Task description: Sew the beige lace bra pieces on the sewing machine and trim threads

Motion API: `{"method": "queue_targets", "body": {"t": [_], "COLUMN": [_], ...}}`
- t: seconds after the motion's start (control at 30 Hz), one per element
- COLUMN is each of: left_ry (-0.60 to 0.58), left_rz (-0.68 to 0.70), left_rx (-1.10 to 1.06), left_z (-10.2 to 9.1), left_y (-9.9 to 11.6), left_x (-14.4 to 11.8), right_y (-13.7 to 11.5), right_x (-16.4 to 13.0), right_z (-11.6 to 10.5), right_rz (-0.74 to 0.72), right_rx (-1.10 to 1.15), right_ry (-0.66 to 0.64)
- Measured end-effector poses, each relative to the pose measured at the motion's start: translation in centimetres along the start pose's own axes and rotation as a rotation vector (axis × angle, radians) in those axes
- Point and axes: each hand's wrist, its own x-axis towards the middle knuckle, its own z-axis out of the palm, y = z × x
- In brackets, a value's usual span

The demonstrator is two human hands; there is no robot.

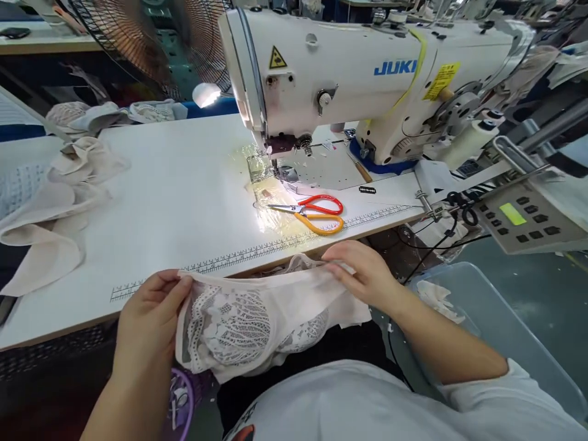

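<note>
While beige fabric lies heaped at the worktop's left edge, the left hand pinches a sheer lace garment below the front edge; the right hand grips its other end. Orange-handled scissors rest near the white sewing machine; bare white surface lies between.

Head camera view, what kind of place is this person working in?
Most likely a garment sewing workshop. An industrial sewing machine stands on a white table with a ruler strip along its edge, scissors lie nearby, and both hands hold a lace fabric piece.
</note>
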Motion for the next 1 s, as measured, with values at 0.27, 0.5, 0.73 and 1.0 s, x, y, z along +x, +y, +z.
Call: {"method": "queue_targets", "body": {"t": [0.27,0.5,0.73,1.0], "left_ry": [-0.02,-0.018,-0.035,0.048], "left_rz": [0.149,0.257,0.322,0.325], "left_rx": [0.0,0.032,0.071,0.086], "left_z": [-0.9,-2.1,-2.7,-0.6], "left_y": [0.7,0.4,0.0,1.9], "left_x": [-2.0,-2.9,-2.8,-5.4], "right_y": [-3.6,-4.0,-4.3,-4.4], "right_x": [4.6,4.1,3.2,3.2], "right_z": [8.1,7.7,7.7,6.9], "right_rz": [-0.285,-0.222,-0.317,-0.272], "right_rx": [-0.052,-0.025,-0.046,0.08], "right_ry": [-0.444,-0.536,-0.45,-0.425]}}
